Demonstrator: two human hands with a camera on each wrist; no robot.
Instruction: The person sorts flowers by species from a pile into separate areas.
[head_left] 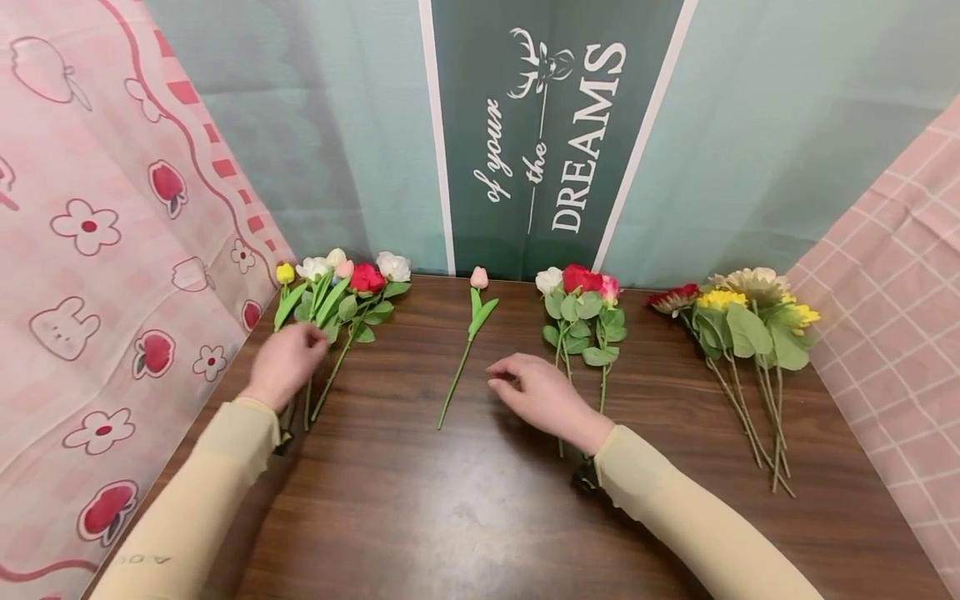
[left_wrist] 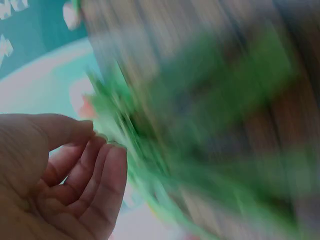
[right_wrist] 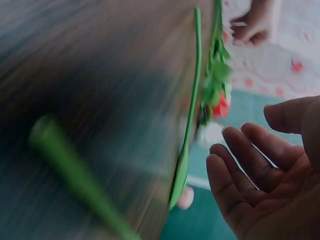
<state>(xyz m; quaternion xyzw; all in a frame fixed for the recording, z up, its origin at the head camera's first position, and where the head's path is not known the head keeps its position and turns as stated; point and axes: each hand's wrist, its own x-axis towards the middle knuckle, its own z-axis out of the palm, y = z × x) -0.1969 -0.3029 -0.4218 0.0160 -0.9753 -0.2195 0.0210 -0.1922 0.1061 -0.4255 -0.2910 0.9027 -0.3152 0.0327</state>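
1. The left hand (head_left: pixel 283 363) hovers over the stems of the left flower bunch (head_left: pixel 339 287) at the table's left side; its fingers (left_wrist: pixel 95 185) are loosely curled and empty in the left wrist view, where the greenery beside them is blurred; whether the fingertips touch the stems cannot be told.
2. The right hand (head_left: pixel 542 397) hangs low over the wooden table (head_left: pixel 465 517) near its middle, palm down, fingers (right_wrist: pixel 240 165) relaxed and slightly apart, gripping nothing; it lies between a single pink tulip (head_left: pixel 478 278) on its left and the rose bunch (head_left: pixel 581 287) on its right, whose stems run under the wrist.
3. The pink tulip lies alone at the centre, bud toward the far wall, stem slanting near and left; the right hand's fingertips sit just beside the lower stem without touching it, so far as the head view shows.
4. The left flower bunch, yellow, white, pink and red blooms, lies with heads at the far left corner and stems toward the near edge.
5. A sunflower bunch (head_left: pixel 750 308) lies well apart at the far right, stems trailing toward the near right.
6. Both arms wear pale beige sleeves (head_left: pixel 697 525); behind the table stands a green banner (head_left: pixel 551 133) lettered "of your the DREAMS", flanked by a pink patterned cloth (head_left: pixel 112 250) on the left and a pink checked cloth (head_left: pixel 900 292) on the right.
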